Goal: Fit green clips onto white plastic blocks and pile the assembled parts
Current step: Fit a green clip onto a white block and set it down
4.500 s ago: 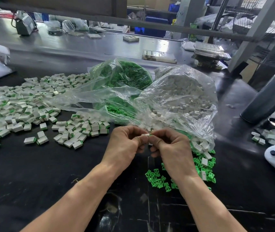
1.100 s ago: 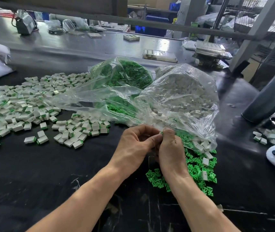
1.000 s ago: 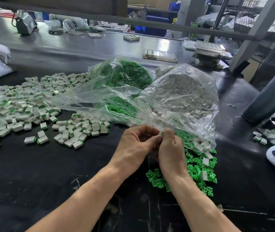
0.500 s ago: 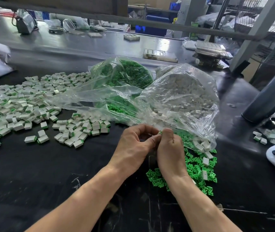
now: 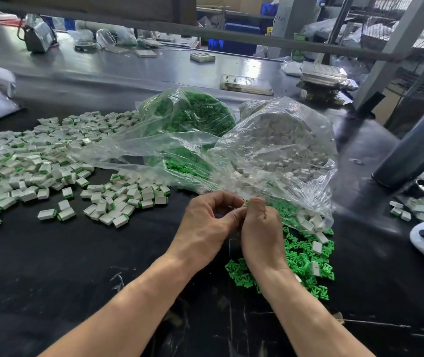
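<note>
Where the two thumbs meet above the black table, a small part is pinched between the left hand and the right hand, both with fingers curled; only a sliver of it shows. Loose green clips lie just beside the right wrist, under the mouth of the bag of white blocks, with the bag of green clips behind. Assembled parts spread across the table's left side.
</note>
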{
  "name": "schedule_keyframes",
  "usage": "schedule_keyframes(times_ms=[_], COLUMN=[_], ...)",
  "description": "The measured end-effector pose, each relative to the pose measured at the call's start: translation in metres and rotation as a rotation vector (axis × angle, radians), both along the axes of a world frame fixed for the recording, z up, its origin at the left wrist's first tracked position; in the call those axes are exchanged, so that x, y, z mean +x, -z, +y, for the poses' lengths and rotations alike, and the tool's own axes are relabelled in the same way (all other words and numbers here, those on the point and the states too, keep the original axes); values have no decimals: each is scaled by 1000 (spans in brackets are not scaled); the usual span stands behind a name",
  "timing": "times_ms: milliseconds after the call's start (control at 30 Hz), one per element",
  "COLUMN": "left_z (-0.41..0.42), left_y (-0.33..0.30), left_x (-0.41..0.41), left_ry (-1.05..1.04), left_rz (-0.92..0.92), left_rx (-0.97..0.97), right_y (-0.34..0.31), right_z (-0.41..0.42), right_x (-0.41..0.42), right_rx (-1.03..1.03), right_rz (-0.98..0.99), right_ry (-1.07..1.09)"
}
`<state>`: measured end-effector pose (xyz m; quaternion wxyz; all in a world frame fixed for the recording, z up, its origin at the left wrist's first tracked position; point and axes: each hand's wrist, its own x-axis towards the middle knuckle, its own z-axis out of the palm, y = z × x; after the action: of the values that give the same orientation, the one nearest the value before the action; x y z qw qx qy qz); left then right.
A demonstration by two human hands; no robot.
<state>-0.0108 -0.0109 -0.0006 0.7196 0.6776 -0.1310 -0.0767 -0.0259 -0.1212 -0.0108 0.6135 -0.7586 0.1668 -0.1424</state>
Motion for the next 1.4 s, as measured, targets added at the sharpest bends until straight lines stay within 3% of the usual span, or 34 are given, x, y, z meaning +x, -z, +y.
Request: schedule_keyframes(times_ms=[300,567,1400], left_z=[-4,-5,-10], left_y=[1,3,6], left_x=[1,-1,-3], left_ry=[-2,-36,-94], left_rz=[47,13,12], left_rx=[-38,-13,51], right_y=[-2,-1,-1], right_z=[3,5,4], right_x=[0,0,-1], right_rx=[109,-5,-20], right_rz=[-15,-23,-55], right_ry=[14,80,74])
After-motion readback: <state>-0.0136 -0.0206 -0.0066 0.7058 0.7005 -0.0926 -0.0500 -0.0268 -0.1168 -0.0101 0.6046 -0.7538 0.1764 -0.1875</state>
